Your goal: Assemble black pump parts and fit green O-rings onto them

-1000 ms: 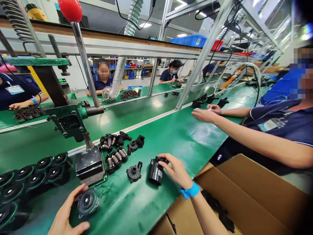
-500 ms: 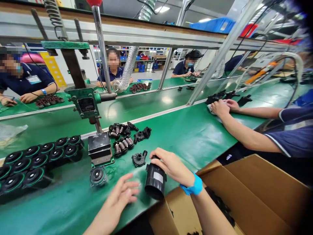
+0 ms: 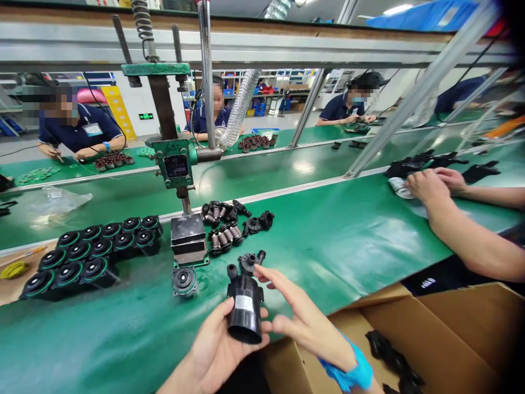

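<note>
A black pump housing (image 3: 245, 314), cylindrical with a white label and a spout at its far end, lies in my left hand (image 3: 217, 342). My left thumb and fingers wrap round its sides, and its wide end faces me. My right hand (image 3: 303, 317), with a blue band at the wrist, is just right of the housing, thumb and fingers apart and holding nothing. Beyond the housing, a round black pump cover (image 3: 249, 263) with a side nozzle lies on the green bench. A round black motor part (image 3: 184, 281) stands to the left, in front of the press.
A green hand press (image 3: 176, 164) rises from the bench. Rows of black motor parts (image 3: 100, 249) stand left; copper-wound parts (image 3: 225, 238) lie beside the press base. An open cardboard box (image 3: 394, 323) holds black parts at lower right. A co-worker's hands (image 3: 430, 186) work at right.
The black housing has passed from my right hand into my left. My right hand has let go and opened beside it. The view has swung left.
</note>
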The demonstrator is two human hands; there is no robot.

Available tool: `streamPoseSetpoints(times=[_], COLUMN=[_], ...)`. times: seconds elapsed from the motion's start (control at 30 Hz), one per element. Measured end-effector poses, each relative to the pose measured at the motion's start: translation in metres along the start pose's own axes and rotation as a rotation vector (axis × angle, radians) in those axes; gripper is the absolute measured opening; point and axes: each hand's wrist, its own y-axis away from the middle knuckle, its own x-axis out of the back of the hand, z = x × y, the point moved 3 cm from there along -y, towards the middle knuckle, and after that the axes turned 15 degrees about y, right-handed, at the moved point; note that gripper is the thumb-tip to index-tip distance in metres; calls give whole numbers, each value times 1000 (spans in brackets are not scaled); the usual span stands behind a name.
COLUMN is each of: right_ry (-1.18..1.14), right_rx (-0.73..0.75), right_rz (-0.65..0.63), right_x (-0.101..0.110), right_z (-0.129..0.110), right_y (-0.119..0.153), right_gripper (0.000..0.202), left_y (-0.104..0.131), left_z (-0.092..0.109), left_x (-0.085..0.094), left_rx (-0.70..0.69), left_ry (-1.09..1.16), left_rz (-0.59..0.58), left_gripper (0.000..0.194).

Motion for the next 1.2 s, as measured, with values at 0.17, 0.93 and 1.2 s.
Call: streamPoseSetpoints(times=[0.17, 0.93, 1.2], right_ry=[37, -77, -233], right_rx=[-22, -66, -264], right_rz=[-5, -17, 87], right_x=[-21, -37, -26], right_z=[-10, -14, 36], right_y=[18, 10, 24], right_gripper=[100, 90, 67], left_y=[3, 14, 32], left_z=[4, 1, 19], left_x=[-2, -8, 2], left_rx=[-59, -57, -66], left_ry=[-26, -19, -702], left_rz=[-28, -54, -95], left_gripper=[43, 40, 66])
